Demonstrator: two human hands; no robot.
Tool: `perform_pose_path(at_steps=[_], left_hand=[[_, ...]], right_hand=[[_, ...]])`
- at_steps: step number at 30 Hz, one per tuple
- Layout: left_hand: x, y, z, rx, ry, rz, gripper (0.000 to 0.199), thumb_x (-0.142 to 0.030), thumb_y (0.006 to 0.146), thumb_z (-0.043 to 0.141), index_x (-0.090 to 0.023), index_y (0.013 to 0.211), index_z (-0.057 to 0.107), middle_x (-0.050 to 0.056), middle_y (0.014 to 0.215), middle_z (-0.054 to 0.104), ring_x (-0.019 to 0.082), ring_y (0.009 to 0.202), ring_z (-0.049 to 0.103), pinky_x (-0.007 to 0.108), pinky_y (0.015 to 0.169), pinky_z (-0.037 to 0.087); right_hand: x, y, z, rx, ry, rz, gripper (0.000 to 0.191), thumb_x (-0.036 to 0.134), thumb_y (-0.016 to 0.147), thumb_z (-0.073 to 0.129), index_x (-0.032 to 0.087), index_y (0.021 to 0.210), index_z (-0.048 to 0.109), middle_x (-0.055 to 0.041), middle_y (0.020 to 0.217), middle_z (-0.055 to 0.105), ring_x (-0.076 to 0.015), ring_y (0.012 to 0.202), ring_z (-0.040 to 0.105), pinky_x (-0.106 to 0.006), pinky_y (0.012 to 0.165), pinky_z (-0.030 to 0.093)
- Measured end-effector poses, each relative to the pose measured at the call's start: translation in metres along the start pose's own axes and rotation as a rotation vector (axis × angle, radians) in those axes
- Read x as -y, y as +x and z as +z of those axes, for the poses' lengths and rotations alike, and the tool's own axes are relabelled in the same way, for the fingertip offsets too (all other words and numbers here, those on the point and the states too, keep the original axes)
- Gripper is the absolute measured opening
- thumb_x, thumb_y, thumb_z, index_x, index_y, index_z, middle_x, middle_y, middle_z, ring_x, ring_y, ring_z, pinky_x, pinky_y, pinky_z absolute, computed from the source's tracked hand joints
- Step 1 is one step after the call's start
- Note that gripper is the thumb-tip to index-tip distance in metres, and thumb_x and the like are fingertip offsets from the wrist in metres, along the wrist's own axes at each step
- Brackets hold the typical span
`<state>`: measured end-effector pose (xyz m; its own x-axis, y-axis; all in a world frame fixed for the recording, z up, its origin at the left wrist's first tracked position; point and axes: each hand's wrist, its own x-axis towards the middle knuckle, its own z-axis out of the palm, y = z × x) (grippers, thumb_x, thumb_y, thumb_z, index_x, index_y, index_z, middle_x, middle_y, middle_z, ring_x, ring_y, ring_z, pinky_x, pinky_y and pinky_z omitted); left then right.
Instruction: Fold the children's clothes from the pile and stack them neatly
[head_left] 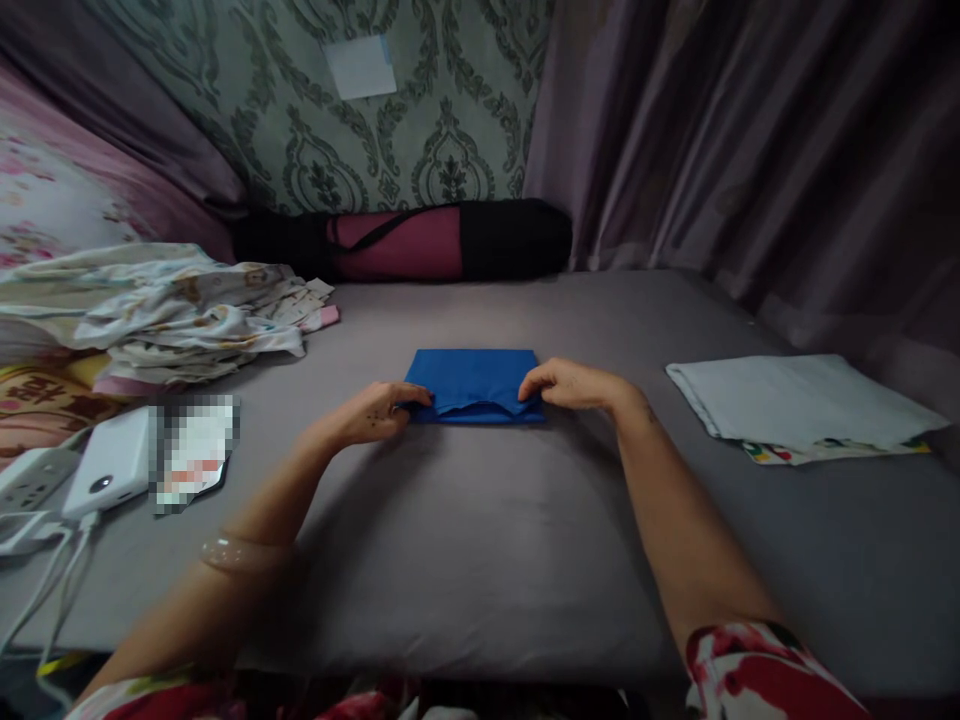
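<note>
One blue folded cloth [472,374], head view: flat on grey sheet [480,550], between both hands; near edge gaping. Left hand [379,412]: pinching the near left corner. Right hand [576,385]: pinching the near right side. Handling, judged: light, soft, limp, not fragile; best held by near corners, layers together.

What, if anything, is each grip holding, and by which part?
Folded blue cloth: the left grip holds the left end of its upper layer's near edge, the right grip the right end. Any fingertips underneath are hidden.
</note>
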<state>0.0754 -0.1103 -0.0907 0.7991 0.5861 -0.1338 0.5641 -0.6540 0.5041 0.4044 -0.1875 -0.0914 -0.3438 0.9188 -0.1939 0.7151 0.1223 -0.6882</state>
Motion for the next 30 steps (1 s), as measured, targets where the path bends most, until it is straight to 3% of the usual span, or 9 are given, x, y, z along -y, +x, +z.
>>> perform_pose_path(at_steps=[2, 5, 8, 11, 15, 18, 24, 30], left_hand=[[-0.003, 0.002, -0.003, -0.041, 0.001, -0.050, 0.046, -0.019, 0.075, 0.046, -0.022, 0.115, 0.069, 0.003, 0.126, 0.067, 0.022, 0.101, 0.065, 0.030, 0.086, 0.052], [-0.005, 0.012, -0.002, -0.175, 0.030, -0.118, 0.043, -0.025, 0.085, 0.043, -0.019, 0.123, 0.064, 0.006, 0.113, 0.071, 0.021, 0.090, 0.066, 0.031, 0.081, 0.052], [-0.009, 0.033, 0.010, -0.304, 0.095, -0.064, 0.045, -0.030, 0.093, 0.037, -0.016, 0.131, 0.057, 0.010, 0.124, 0.066, 0.023, 0.112, 0.061, 0.035, 0.098, 0.046], [-0.015, 0.056, 0.030, -0.314, 0.207, -0.029, 0.051, -0.033, 0.097, 0.031, -0.012, 0.140, 0.048, 0.013, 0.147, 0.048, 0.026, 0.139, 0.038, 0.043, 0.116, 0.027], [-0.019, 0.073, 0.057, -0.253, 0.334, -0.146, 0.056, -0.040, 0.099, 0.026, -0.016, 0.149, 0.036, 0.013, 0.157, 0.031, 0.030, 0.148, 0.018, 0.053, 0.119, 0.014], [-0.019, 0.074, 0.065, -0.223, 0.382, -0.179, 0.058, -0.045, 0.099, 0.025, -0.019, 0.151, 0.034, 0.012, 0.159, 0.027, 0.032, 0.148, 0.018, 0.056, 0.118, 0.013], [-0.018, 0.072, 0.063, -0.209, 0.389, -0.180, 0.060, -0.047, 0.100, 0.025, -0.017, 0.150, 0.035, 0.013, 0.158, 0.027, 0.032, 0.148, 0.019, 0.056, 0.118, 0.014], [-0.009, 0.064, 0.060, -0.334, 0.375, -0.192, 0.072, -0.059, 0.096, 0.027, -0.013, 0.150, 0.034, 0.018, 0.158, 0.026, 0.033, 0.148, 0.015, 0.054, 0.119, 0.009]], right_hand=[[0.005, 0.002, 0.001, -0.042, -0.022, -0.002, 0.042, -0.001, 0.070, 0.044, 0.020, 0.090, 0.075, -0.0013, 0.095, 0.075, -0.0165, 0.090, 0.068, -0.026, 0.083, 0.052], [0.014, 0.015, 0.012, -0.327, -0.122, 0.015, 0.040, 0.005, 0.081, 0.042, 0.017, 0.105, 0.072, -0.0059, 0.106, 0.073, -0.0189, 0.100, 0.066, -0.031, 0.092, 0.049], [0.022, 0.032, 0.036, -0.583, -0.304, 0.072, 0.045, 0.016, 0.094, 0.037, 0.016, 0.136, 0.054, -0.0114, 0.141, 0.054, -0.0228, 0.132, 0.047, -0.044, 0.113, 0.031], [0.027, 0.044, 0.062, -0.561, -0.473, 0.091, 0.050, 0.028, 0.100, 0.033, 0.015, 0.148, 0.039, -0.0118, 0.157, 0.030, -0.0249, 0.147, 0.021, -0.053, 0.119, 0.011], [0.028, 0.050, 0.083, -0.431, -0.565, 0.115, 0.052, 0.035, 0.101, 0.031, 0.019, 0.150, 0.036, -0.0101, 0.159, 0.026, -0.0280, 0.148, 0.016, -0.056, 0.118, 0.011], [0.027, 0.050, 0.087, -0.348, -0.561, 0.143, 0.053, 0.037, 0.101, 0.029, 0.020, 0.151, 0.035, -0.0094, 0.159, 0.026, -0.0290, 0.147, 0.020, -0.057, 0.117, 0.014], [0.027, 0.050, 0.081, -0.324, -0.549, 0.137, 0.053, 0.037, 0.101, 0.030, 0.020, 0.151, 0.036, -0.0096, 0.159, 0.025, -0.0293, 0.147, 0.020, -0.057, 0.117, 0.015], [0.016, 0.052, 0.072, -0.502, -0.506, 0.243, 0.057, 0.034, 0.101, 0.023, 0.009, 0.152, 0.030, -0.0138, 0.160, 0.022, -0.0249, 0.148, 0.016, -0.047, 0.120, 0.012]])
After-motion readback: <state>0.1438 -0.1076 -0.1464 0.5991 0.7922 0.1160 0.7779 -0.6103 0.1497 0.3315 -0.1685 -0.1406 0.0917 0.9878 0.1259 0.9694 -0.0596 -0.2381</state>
